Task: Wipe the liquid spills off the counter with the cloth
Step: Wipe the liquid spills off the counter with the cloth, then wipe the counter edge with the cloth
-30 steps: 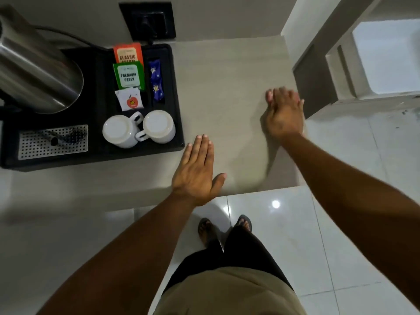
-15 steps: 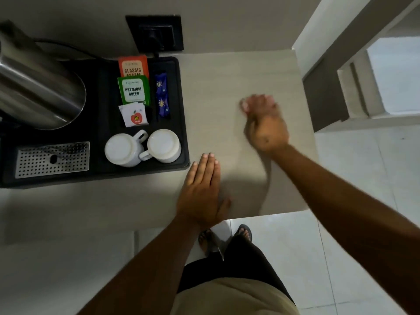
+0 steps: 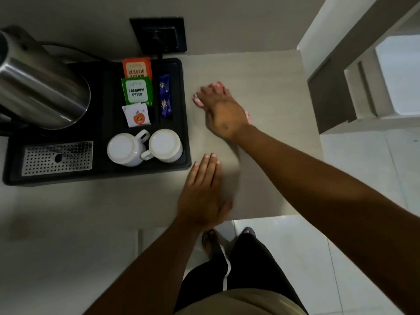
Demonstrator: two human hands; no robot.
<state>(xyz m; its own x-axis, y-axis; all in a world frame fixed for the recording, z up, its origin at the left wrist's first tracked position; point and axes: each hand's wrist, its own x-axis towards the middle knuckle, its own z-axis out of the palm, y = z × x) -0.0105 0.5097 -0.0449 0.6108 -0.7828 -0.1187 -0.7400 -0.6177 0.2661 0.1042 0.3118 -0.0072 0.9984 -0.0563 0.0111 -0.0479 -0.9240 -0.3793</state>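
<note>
My right hand (image 3: 221, 112) lies flat on the beige counter (image 3: 268, 87), pressing down a pink cloth (image 3: 200, 102) of which only the edges show around the fingers and beside the wrist. The hand is close to the right edge of the black tray. My left hand (image 3: 201, 192) rests palm down on the counter near its front edge, fingers together, holding nothing. No liquid spill can be made out on the counter surface.
A black tray (image 3: 184, 110) on the left holds a steel kettle (image 3: 38, 92), tea sachets (image 3: 136, 90), two upturned white cups (image 3: 145, 147) and a perforated drip grate (image 3: 58, 158). A black wall socket (image 3: 159, 35) sits behind. The counter ends at right above a tiled floor (image 3: 363, 169).
My right hand has slid the cloth leftward across the counter, from the right edge to beside the tray. My left hand has stayed flat near the front edge.
</note>
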